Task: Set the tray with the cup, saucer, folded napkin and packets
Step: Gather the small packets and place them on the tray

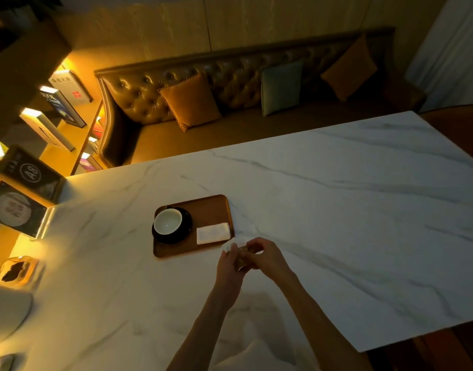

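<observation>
Head view shows the two hands meeting just off the near right corner of the tray [216,203], fingers of both pinched together on a small bunch of packets [242,254]. The left hand [228,266] holds them from the near left side and the right hand [267,257] from the right; the dim light blurs the packets, so their count and exact lie cannot be told, though a pale end pokes out toward the tray. From the hands the tray lies up and to the left, close by, its near right corner almost under the left fingertips. On it the folded napkin [213,232] sits at the right end, long axis running along the tray's length, close to the near edge; the cup [168,221] stands on the dark saucer [185,226] at the left end. Bare wood shows along the near edge below the napkin and at the far right beyond it. My guess is that the packets go onto one of those strips, a short carry away and leftward, and the left hand is slightly the nearer. Around all this the marble tabletop [337,210] spreads wide to the right.
</observation>
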Demonstrator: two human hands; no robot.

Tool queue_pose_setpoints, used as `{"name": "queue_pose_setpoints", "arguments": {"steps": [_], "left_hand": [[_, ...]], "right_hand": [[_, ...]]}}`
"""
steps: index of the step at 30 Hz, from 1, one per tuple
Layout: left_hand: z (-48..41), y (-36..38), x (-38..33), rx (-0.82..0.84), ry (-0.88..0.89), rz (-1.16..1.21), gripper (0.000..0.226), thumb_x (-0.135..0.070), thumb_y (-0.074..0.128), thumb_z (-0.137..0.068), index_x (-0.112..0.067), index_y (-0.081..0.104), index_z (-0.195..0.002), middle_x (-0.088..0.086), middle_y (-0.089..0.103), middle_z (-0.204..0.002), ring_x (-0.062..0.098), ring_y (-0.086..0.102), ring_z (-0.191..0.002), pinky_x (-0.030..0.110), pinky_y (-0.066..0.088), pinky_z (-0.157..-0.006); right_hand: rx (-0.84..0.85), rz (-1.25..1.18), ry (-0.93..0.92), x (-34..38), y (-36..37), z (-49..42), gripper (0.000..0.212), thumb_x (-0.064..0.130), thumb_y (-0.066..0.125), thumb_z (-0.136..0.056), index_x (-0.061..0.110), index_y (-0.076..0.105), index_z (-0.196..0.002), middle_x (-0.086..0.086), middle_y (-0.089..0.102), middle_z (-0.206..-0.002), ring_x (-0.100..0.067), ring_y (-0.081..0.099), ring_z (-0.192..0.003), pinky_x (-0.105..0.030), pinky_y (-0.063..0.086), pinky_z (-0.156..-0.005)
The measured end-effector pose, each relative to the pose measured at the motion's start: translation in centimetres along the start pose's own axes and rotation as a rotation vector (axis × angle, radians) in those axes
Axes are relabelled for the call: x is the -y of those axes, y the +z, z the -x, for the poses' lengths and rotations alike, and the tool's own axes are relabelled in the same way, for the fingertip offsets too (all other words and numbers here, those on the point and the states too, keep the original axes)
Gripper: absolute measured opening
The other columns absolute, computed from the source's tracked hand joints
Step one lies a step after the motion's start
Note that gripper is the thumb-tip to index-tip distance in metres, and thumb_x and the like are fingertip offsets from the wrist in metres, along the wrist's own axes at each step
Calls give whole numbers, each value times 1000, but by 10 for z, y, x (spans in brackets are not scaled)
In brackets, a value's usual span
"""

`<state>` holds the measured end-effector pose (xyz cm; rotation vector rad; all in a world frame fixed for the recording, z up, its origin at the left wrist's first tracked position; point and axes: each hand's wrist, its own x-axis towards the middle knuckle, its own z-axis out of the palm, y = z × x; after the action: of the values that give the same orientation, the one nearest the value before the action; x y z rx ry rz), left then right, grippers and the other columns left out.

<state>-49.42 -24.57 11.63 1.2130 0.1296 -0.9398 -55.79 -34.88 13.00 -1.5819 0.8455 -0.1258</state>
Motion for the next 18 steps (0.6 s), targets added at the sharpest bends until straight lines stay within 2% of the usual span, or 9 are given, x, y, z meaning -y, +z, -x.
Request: {"name": "queue_pose_setpoints", "arguments": {"steps": [2,5,8,10,13,14,16,17,18], "left_hand": [[-6,1,-2,-19,43,-50,35,-24,38,-103,-4,48,-131,24,63,-123,37,64,-112,52,50,-99],[-14,0,-12,-25,72,-40,33,-21,39,-103,-7,48,-131,23,63,-124,36,65,-111,55,48,-100],[-20,-2,-22,-24,100,-31,32,-22,41,-103,-5,50,-129,24,65,-121,31,69,-104,46,57,-86],[-25,-3,-25,-39,105,-24,32,-22,40,-103,-7,50,-129,22,66,-120,26,72,-100,39,59,-77],[-31,-4,-24,-81,85,-3,31,-25,41,-103,-13,52,-129,15,68,-118,22,72,-99,34,58,-73],[-33,-5,-23,-88,72,-5,31,-26,42,-102,-13,54,-128,14,69,-116,24,71,-101,36,59,-74],[-37,-6,-17,-92,33,-7,34,-30,45,-101,-13,56,-128,14,68,-120,29,66,-111,45,55,-91],[-39,-8,-14,-83,23,-22,36,-31,45,-101,-13,56,-129,14,67,-122,29,63,-115,47,51,-98],[-42,-9,-10,-68,24,-58,34,-30,46,-100,-14,57,-129,13,67,-121,28,63,-115,46,50,-99]], "right_hand": [[43,19,3,3,3,-7,25,29,74,-78,21,62,-98,3,67,-85,-13,66,-75,-22,55,-61],[62,4,-16,8,11,-18,26,31,72,-80,19,65,-102,-3,70,-88,-20,69,-79,-30,57,-64],[30,64,-61,12,20,-29,35,34,68,-85,22,66,-117,-1,71,-97,-16,68,-82,-25,55,-61],[45,117,-71,13,28,-35,39,38,63,-88,25,63,-125,-1,72,-103,-16,68,-87,-27,55,-69],[75,76,-2,13,35,-40,39,39,60,-90,28,59,-128,-2,70,-107,-17,67,-92,-30,57,-75],[109,-21,69,12,35,-39,38,40,61,-90,27,59,-126,-2,70,-106,-17,69,-90,-28,59,-72],[198,-207,223,10,30,-37,35,42,63,-88,23,61,-117,-5,72,-101,-18,72,-87,-28,60,-71],[217,-241,253,6,26,-39,33,41,65,-87,20,62,-113,-6,73,-98,-19,73,-85,-29,60,-72],[216,-245,254,2,23,-41,32,40,66,-86,18,63,-110,-7,74,-96,-18,73,-83,-28,59,-72]]}}
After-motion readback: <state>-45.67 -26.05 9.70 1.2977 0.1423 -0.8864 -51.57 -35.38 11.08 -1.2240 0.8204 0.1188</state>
